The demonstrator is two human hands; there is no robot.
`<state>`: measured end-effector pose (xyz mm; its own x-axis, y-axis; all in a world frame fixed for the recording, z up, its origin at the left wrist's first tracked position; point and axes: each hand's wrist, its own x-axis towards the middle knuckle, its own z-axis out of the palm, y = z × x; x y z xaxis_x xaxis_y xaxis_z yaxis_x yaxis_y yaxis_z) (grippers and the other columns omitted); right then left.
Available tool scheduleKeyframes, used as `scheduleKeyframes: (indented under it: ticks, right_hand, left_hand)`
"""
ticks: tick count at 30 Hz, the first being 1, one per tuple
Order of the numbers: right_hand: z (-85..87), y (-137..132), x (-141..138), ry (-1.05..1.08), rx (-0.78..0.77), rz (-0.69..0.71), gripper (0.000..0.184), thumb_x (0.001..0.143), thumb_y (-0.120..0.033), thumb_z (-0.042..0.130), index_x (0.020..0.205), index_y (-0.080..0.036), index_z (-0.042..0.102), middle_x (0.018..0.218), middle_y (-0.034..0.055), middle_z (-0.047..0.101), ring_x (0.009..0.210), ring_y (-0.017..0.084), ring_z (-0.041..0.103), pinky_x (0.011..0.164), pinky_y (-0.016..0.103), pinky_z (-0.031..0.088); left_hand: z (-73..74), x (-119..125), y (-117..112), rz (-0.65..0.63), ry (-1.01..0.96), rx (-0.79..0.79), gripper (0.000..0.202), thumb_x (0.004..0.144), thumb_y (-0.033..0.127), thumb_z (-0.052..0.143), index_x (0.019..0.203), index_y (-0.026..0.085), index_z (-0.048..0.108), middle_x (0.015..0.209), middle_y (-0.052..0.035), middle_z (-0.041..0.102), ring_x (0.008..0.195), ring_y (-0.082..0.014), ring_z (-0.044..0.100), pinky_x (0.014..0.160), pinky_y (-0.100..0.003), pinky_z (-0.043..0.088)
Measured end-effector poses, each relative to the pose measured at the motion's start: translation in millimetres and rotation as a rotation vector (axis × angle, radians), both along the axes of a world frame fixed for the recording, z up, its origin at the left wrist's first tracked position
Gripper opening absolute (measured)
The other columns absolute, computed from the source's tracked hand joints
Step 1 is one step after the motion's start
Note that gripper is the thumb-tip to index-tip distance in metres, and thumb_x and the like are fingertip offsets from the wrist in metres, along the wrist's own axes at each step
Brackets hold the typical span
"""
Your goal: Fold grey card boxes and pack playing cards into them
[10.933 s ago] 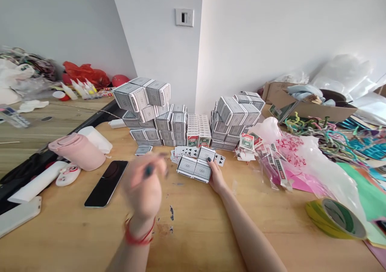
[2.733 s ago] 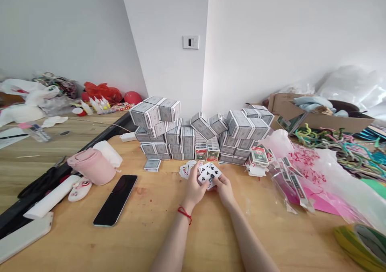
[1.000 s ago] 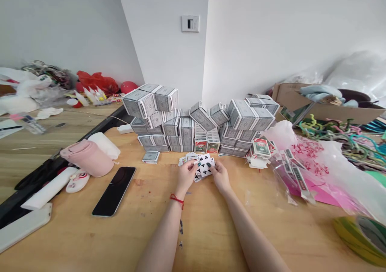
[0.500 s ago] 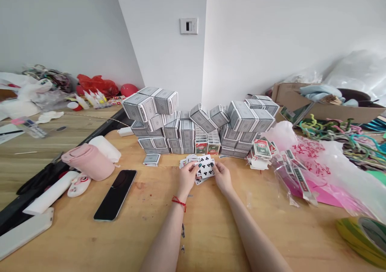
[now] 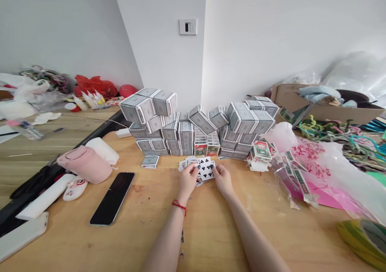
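The left hand (image 5: 188,179) and the right hand (image 5: 223,179) are both closed narrowly on a small bunch of playing cards (image 5: 206,168), with a club-suit face turned upward and a further card edge showing beneath. A red string bracelet (image 5: 179,207) is worn on the left wrist. A loose fan of cards (image 5: 185,163) is lying on the table (image 5: 241,240), touching the held bunch or just beside it at the left hand. Both the hands and the cards are positioned just in front of a wall of stacked card boxes (image 5: 171,133). Card packs with red-and-green faces (image 5: 200,147) are set into the middle of this wall, and a single box (image 5: 150,161) is lying just in front of its left end. To the left of the wall, a pink flask (image 5: 85,164) and a black smartphone (image 5: 112,198) are placed on the table. To its right, a heap of card packets (image 5: 261,150) is lying against a pink-printed plastic bag (image 5: 313,159), and a cardboard box (image 5: 325,113) is seen farther back. A wall switch (image 5: 187,27) is mounted above it.
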<state>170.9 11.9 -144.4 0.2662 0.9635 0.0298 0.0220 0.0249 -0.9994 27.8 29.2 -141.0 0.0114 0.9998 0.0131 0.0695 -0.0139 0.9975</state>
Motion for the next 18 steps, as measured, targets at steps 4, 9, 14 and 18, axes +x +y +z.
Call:
scheduleKeyframes:
  ticks: [4, 9, 14, 18]
  right_hand:
    - [3.7, -0.5, -1.6, 0.101, 0.020, 0.051, 0.038, 0.066, -0.054, 0.060, 0.079, -0.019, 0.059, 0.075, 0.0051, 0.066, 0.071, 0.021, 0.060, 0.063, 0.030, 0.047]
    - [4.2, 0.7, -3.3, 0.166, 0.010, 0.065, 0.038, 0.065, -0.053, 0.061, 0.083, -0.019, 0.059, 0.082, 0.0063, 0.068, 0.075, 0.022, 0.062, 0.067, 0.031, 0.048]
    - [-0.3, 2.6, -2.3, 0.199, -0.002, 0.060, 0.036, 0.065, -0.050, 0.063, 0.082, -0.018, 0.059, 0.078, 0.0063, 0.068, 0.070, 0.021, 0.062, 0.066, 0.032, 0.048]
    - [-4.4, 4.3, -0.1, 0.209, -0.018, 0.027, 0.032, 0.064, -0.048, 0.063, 0.076, -0.018, 0.059, 0.072, 0.0048, 0.067, 0.066, 0.020, 0.060, 0.063, 0.031, 0.047]
  left_hand:
    - [3.2, 0.2, -0.9, 0.003, -0.005, -0.005, 0.025, 0.076, 0.025, 0.054, 0.098, 0.017, 0.062, 0.080, -0.0051, 0.064, 0.060, -0.0125, 0.058, 0.046, -0.024, 0.052]
    - [5.6, -1.0, 0.3, -0.015, -0.043, -0.028, 0.024, 0.074, 0.023, 0.055, 0.096, 0.016, 0.062, 0.077, -0.0036, 0.063, 0.057, -0.0116, 0.056, 0.047, -0.026, 0.052]
    - [6.6, -2.7, 2.5, -0.052, -0.088, -0.012, 0.010, 0.069, 0.019, 0.055, 0.077, 0.015, 0.059, 0.069, -0.0013, 0.060, 0.057, -0.0115, 0.056, 0.052, -0.026, 0.051]
    - [8.2, -1.6, 1.2, -0.073, -0.072, 0.026, 0.007, 0.069, 0.022, 0.055, 0.067, 0.016, 0.052, 0.061, 0.0023, 0.053, 0.056, -0.0110, 0.053, 0.054, -0.027, 0.050]
